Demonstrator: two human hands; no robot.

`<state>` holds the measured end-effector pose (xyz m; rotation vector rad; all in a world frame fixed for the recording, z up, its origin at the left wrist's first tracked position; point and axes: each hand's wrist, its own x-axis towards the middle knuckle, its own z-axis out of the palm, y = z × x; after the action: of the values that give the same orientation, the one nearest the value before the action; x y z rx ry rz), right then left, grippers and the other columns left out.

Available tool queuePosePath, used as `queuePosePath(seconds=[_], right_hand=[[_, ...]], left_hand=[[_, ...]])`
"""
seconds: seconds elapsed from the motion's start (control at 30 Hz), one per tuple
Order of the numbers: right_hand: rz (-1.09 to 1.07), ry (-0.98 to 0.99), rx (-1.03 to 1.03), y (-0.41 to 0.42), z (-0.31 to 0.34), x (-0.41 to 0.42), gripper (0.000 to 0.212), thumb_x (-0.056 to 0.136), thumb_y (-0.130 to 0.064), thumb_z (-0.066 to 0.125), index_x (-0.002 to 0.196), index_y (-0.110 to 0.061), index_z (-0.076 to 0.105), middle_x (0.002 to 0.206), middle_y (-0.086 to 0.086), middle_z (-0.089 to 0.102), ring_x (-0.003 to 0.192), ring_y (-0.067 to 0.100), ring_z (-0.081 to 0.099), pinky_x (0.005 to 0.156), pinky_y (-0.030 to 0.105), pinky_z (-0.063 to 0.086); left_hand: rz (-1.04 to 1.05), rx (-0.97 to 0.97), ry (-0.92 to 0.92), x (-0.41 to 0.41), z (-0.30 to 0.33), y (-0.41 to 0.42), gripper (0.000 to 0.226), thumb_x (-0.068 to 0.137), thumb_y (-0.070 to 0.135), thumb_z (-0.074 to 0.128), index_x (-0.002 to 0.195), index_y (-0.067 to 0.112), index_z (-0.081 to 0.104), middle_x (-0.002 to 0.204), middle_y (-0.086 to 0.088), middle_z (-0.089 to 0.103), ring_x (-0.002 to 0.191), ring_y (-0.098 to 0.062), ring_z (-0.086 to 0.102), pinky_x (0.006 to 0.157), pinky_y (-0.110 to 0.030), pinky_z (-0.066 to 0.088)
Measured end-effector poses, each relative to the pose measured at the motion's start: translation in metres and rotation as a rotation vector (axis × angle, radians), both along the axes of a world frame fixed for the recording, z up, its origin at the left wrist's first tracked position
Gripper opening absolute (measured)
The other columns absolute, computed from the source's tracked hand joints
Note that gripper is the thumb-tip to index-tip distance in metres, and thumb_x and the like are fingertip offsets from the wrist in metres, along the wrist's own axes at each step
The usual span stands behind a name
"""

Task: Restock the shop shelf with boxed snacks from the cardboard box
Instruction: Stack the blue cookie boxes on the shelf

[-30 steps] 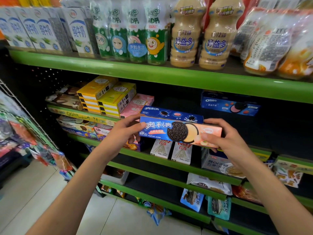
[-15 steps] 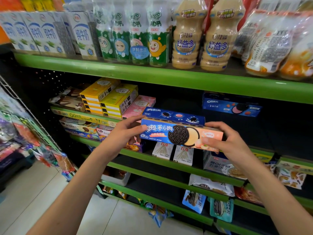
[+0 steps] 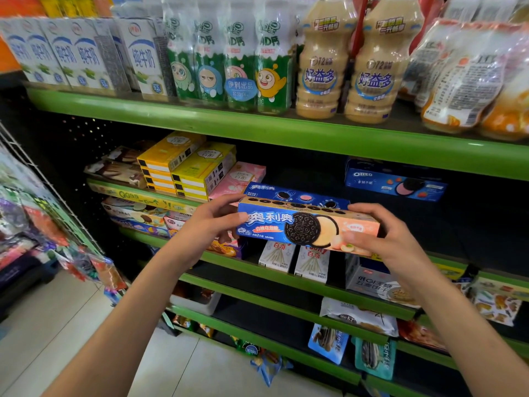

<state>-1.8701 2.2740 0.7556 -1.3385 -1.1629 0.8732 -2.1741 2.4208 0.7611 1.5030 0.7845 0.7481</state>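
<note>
- We hold the Oreo box (image 3: 307, 227) by its ends, left hand (image 3: 209, 227) and right hand (image 3: 383, 242) gripping it, before the shelf (image 3: 286, 265).
- Placing step; next, slide it into the gap at 1 o'clock, likely level.

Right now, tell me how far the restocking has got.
Done: one Oreo box lies on the shelf. In hand: left hand and right hand hold two stacked Oreo boxes, not yet shelved. Left: placing them; the cardboard box is out of view.
</note>
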Motion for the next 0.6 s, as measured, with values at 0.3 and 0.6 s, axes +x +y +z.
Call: queuePosePath(seconds=[0.3, 0.6], right_hand=[[-0.111, -0.037, 0.145, 0.038, 0.015, 0.008, 0.082, 0.045, -0.056, 0.090, 0.118, -0.037, 0.059, 0.116, -0.013, 0.070, 0.109, 0.005, 0.065, 0.088, 0.020, 0.053], [-0.203, -0.364, 0.030, 0.067, -0.003, 0.016, 0.077, 0.082, -0.027, 0.079, 0.148, -0.027, 0.041, 0.134, -0.017, 0.057, 0.126, 0.001, 0.052, 0.109, 0.028, 0.037]], left_hand=[[0.026, 0.210, 0.096, 0.012, 0.032, 0.044, 0.038, 0.099, 0.021, 0.057, 0.133, 0.037, 0.055, 0.099, 0.013, 0.070, 0.069, -0.005, 0.051, 0.061, -0.020, 0.044], [0.136, 0.327, 0.247, 0.037, 0.015, 0.067, 0.048, 0.101, 0.012, 0.052, 0.148, 0.013, 0.041, 0.106, 0.019, 0.062, 0.084, 0.022, 0.058, 0.067, 0.000, 0.042]])
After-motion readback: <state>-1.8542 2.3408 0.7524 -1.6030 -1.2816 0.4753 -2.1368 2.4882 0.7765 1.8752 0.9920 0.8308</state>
